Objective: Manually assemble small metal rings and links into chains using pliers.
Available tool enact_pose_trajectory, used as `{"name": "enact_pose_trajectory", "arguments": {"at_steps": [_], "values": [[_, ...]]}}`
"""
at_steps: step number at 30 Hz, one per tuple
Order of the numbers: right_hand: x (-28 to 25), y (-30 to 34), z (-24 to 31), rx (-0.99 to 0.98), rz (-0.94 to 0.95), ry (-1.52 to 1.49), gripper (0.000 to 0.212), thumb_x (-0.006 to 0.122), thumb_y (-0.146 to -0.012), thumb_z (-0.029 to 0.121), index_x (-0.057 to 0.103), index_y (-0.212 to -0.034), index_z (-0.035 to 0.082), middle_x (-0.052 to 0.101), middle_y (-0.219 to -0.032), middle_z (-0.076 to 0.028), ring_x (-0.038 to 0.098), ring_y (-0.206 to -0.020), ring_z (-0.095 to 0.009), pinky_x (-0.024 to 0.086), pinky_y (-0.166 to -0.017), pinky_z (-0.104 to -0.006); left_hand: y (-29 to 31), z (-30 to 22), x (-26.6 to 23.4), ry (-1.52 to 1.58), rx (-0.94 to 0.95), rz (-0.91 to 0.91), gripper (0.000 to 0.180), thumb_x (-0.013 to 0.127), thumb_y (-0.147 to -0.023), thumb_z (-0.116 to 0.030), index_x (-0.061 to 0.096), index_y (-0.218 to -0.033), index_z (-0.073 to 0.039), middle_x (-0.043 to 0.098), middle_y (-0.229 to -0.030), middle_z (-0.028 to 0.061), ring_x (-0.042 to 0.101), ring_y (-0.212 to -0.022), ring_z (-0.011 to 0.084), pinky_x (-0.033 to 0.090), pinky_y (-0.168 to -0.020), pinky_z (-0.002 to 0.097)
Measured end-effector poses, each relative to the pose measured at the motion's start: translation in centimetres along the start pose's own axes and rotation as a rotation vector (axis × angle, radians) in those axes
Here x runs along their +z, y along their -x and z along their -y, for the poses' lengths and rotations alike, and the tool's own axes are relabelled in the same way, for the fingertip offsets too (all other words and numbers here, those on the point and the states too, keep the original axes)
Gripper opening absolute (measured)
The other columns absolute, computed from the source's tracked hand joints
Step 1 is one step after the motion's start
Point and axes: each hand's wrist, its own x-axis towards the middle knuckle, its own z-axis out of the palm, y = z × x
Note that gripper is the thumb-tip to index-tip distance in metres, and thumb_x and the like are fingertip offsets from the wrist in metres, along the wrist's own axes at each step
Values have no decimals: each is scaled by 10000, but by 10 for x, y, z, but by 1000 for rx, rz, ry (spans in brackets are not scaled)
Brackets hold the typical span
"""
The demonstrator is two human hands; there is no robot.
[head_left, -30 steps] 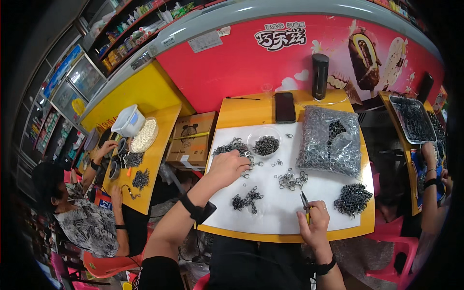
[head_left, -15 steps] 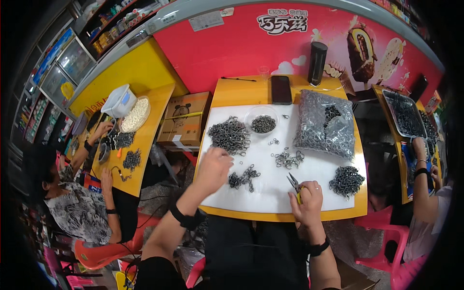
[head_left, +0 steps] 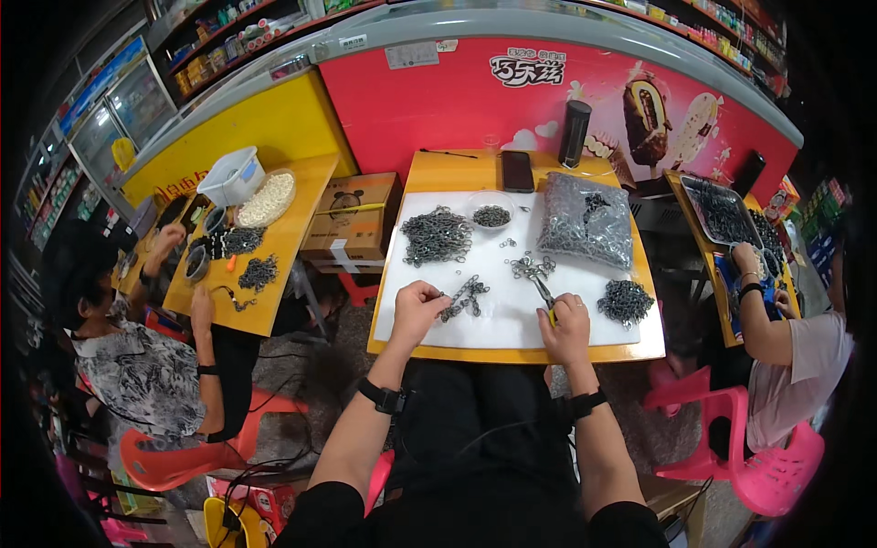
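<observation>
My right hand point(head_left: 565, 327) grips a pair of pliers point(head_left: 546, 294) with yellow handles. The jaws reach into a small loose group of metal rings point(head_left: 530, 267) on a white sheet point(head_left: 512, 331). Closed in a pinch, my left hand point(head_left: 418, 312) is at the left edge of a short cluster of joined rings point(head_left: 470, 298); what its fingertips hold is too small to make out. Beyond that hand is a large heap of dark metal chain links point(head_left: 437, 236). A round clear tub point(head_left: 491, 216) of small dark rings stands beside the heap.
A big clear plastic bag point(head_left: 586, 221) of rings lies at the back right, with a dark chain heap point(head_left: 625, 301) nearer me. A phone point(head_left: 517, 172) and a black cylinder point(head_left: 574, 133) stand behind. People work at tables on both sides; a carton point(head_left: 351, 219) is left.
The pliers have moved forward, bringing their jaws to the loose rings. My left hand has come away from the large heap and is now pinched beside the small cluster. The whole view has shifted.
</observation>
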Motion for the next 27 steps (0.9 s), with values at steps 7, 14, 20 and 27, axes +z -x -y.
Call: {"name": "enact_pose_trajectory", "arguments": {"at_steps": [7, 14, 20, 27], "values": [[0, 0, 2, -1, 5, 3, 220, 774, -738, 116, 562, -746, 56, 582, -859, -122, 554, -810, -353, 438, -695, -456, -15, -47, 5, 207, -111, 143, 95, 711, -918, -91, 698, -921, 3, 653, -735, 33, 572, -587, 88, 457, -518, 230], [0, -1, 1, 7, 26, -12, 225, 776, -735, 127, 562, -754, 60, 572, -857, -111, 549, -809, -334, 427, -694, -446, -20, -47, 25, 230, -363, 436, 259, 577, -916, 35, 706, -1135, 87, 716, -889, 124, 651, -598, 142, 485, -501, 263], [-2, -3, 2, 14, 52, -14, 226, 771, -744, 135, 561, -763, 55, 566, -860, -116, 541, -812, -328, 421, -698, -445, -20, -36, 25, -282, -161, 327, 301, 537, -862, 82, 684, -1122, 114, 698, -911, 159, 663, -592, 164, 522, -521, 291], [-4, -2, 1, -1, 59, -6, 233, 771, -743, 129, 558, -783, 45, 564, -871, -117, 537, -822, -331, 409, -692, -448, 6, -15, 5, -259, -176, 260, 245, 641, -846, 53, 690, -1081, 102, 696, -876, 110, 622, -616, 121, 508, -566, 259]]}}
